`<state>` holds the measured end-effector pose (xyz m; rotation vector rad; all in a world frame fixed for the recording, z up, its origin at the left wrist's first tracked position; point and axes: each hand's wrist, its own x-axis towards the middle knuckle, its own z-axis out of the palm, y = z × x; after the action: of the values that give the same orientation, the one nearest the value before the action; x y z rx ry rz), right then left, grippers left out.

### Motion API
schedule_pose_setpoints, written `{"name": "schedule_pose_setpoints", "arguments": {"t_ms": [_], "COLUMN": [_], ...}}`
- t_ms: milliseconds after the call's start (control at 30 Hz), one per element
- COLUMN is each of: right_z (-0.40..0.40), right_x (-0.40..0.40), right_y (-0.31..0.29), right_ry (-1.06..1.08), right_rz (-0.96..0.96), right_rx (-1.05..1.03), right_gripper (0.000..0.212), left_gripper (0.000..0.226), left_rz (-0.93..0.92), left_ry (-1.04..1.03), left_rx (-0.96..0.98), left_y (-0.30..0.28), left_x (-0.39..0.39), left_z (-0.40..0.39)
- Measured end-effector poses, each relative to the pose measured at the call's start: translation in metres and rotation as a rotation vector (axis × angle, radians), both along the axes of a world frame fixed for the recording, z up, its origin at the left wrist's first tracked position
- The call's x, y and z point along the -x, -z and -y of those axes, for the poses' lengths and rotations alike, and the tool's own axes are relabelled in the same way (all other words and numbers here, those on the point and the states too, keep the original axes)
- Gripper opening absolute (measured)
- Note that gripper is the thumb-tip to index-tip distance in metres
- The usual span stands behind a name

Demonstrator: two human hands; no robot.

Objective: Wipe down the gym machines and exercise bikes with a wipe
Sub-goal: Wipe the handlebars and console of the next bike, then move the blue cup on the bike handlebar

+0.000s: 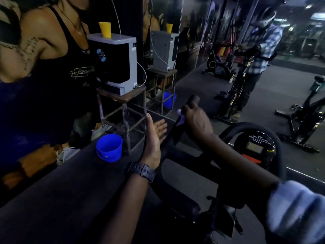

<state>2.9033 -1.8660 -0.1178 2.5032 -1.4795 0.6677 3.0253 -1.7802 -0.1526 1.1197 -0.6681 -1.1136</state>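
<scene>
- Handlebar (pixel 192 101) wiping underway: my right hand (pixel 197 120) clamps the wipe (pixel 180 118) round it.
- Left hand (pixel 154 136), just beside, open and empty.
- Next, I'd slide downward.

bucket (pixel 109 147): blue | cup (pixel 105 29): yellow | wipe (pixel 180 118): pale purple | wristwatch (pixel 141 171): black | sleeve (pixel 297 208): light blue

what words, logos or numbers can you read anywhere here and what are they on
Nothing reads fully.
Poster vest: stylised gold lettering, not legible.
Water purifier: round blue logo and small side tag, too blurred.
Bike console: line pattern, screen shows no readable digits.
Watch: face hidden.
</scene>
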Motion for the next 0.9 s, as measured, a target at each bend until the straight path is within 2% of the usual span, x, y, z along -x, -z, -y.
{"name": "schedule_pose_setpoints", "arguments": {"t_ms": [133,367,467,567,600,667,700,767,900], "right_z": [-0.038,-0.066,-0.084,-0.115,-0.122,-0.132,-0.136,-0.143,-0.162], "right_x": [-0.015,-0.004,-0.002,0.004,0.008,0.021,0.029,0.048,0.092], "right_y": [0.025,0.014,0.014,0.016,0.014,0.009,0.006,0.0,-0.006], "right_ry": [-0.173,-0.383,-0.522,-0.732,-0.801,-0.928,-0.971,-0.992,-0.968], "right_rz": [-0.129,-0.096,-0.143,-0.027,0.022,0.029,0.017,-0.04,-0.196], "right_rx": [-0.121,-0.27,-0.298,-0.361,-0.391,-0.445,-0.479,-0.537,-0.558], "right_gripper": [0.022,0.021,0.021,0.028,0.028,0.01,0.015,0.031,0.029], "left_gripper": [0.083,0.08,0.077,0.068,0.071,0.081,0.084,0.082,0.091], "left_rz": [0.051,0.164,0.19,0.162,0.174,0.197,0.201,0.202,0.267], "left_ry": [-0.006,-0.186,-0.207,-0.265,-0.275,-0.333,-0.364,-0.424,-0.462], "left_rx": [-0.014,-0.005,-0.042,-0.073,-0.073,-0.087,-0.092,-0.103,-0.089], "left_y": [-0.004,0.007,0.005,0.005,0.006,0.011,0.013,0.007,-0.016], "left_x": [0.004,0.018,0.027,0.034,0.038,0.047,0.052,0.063,0.092], "left_z": [-0.012,-0.043,-0.062,-0.085,-0.094,-0.112,-0.123,-0.142,-0.195]}}
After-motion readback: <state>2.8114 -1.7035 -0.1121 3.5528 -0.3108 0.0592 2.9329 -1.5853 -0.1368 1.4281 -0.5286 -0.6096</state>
